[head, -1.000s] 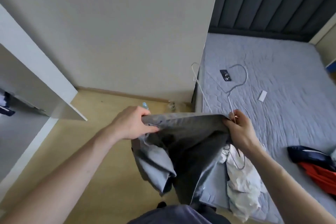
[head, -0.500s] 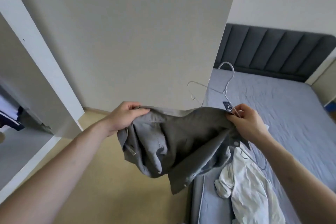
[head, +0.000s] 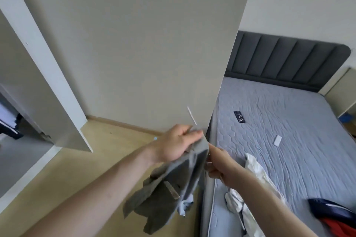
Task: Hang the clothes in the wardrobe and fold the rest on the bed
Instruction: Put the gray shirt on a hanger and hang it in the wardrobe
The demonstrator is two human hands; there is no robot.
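Gripping the top edge of a grey garment (head: 169, 184), the left hand (head: 177, 144) holds it above the floor beside the bed (head: 289, 140); the right hand (head: 221, 163), just right of it, pinches its other edge, the cloth hanging straight down between them.

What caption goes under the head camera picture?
Both hands, left hand and right hand, hold a grey garment beside the bed.
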